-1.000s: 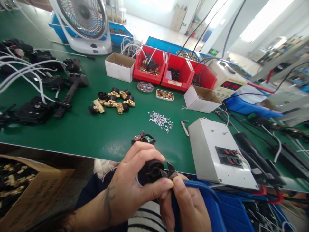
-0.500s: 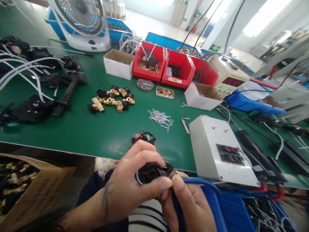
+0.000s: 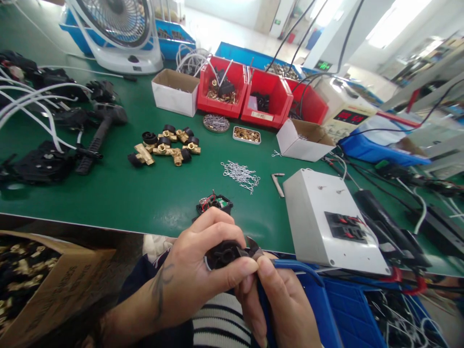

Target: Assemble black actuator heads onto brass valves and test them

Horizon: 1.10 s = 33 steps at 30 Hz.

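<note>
My left hand (image 3: 203,270) is closed around a round black plastic part (image 3: 226,254) with a pale rim, held low in front of my lap. My right hand (image 3: 286,299) grips blue-handled pliers (image 3: 295,264); their dark jaws (image 3: 254,249) meet the black part's right side. Both thumbs touch or nearly touch there, and fingers hide exactly what the jaws bite. Just beyond my left hand, on the green bench (image 3: 159,208), lies a black housing (image 3: 223,203) with a green circuit board and red wires.
Wire clips (image 3: 240,175) lie in a pile, near a bent metal rod (image 3: 278,185). Brass fittings (image 3: 176,152) with black caps sit left of them. A grey box (image 3: 308,217) stands right; red bins (image 3: 223,104), a white carton (image 3: 176,99) and a fan (image 3: 130,63) line the back.
The pliers' jaws look slightly shifted against the black part. Both hands keep their grip almost in place; the view has moved a little.
</note>
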### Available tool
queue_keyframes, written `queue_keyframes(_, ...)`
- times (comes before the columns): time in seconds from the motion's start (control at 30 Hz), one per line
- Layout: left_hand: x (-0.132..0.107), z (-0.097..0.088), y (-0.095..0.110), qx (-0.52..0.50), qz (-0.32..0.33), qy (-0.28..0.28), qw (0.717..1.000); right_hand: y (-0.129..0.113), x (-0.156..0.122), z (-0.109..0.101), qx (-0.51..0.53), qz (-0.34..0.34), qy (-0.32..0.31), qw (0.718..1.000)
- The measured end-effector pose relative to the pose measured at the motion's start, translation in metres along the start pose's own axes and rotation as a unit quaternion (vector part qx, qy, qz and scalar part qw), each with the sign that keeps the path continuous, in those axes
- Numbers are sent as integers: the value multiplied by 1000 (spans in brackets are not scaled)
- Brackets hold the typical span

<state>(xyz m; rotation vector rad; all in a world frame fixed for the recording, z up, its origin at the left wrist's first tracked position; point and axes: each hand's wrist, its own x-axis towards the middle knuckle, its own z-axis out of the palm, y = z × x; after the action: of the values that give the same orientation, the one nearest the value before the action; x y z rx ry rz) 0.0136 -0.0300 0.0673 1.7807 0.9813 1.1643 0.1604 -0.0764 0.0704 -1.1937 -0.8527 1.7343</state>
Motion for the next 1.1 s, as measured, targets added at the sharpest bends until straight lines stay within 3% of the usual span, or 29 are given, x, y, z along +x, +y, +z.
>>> queue_keyframes(0.2, -2, 5, 0, -29, -39, -3, 999, 2, 0, 3, -10, -19, 46, 999)
queue_keyframes(0.43, -2, 3, -2, -46, -61, -36, 996, -6, -5, -9, -23, 30, -3, 999)
queue_keyframes(0.57, -3, 3, 0, -38, -37, -52, 997, -8, -7, -11, 12, 53, -23, 998)
queue_keyframes(0.8, -1, 7, -1, -48, -51, -33, 997, -13, -1, -6, -35, -2, 22, 999)
queue_keyframes(0.93, -1, 7, -4, -58, -89, -25, 994, -18, 12, -19, -144, -41, 79, 986)
queue_keyframes(1.1, -4, 6, -6, -96, -112, -49, 988, -8, 39, -47, -387, -55, 129, 911)
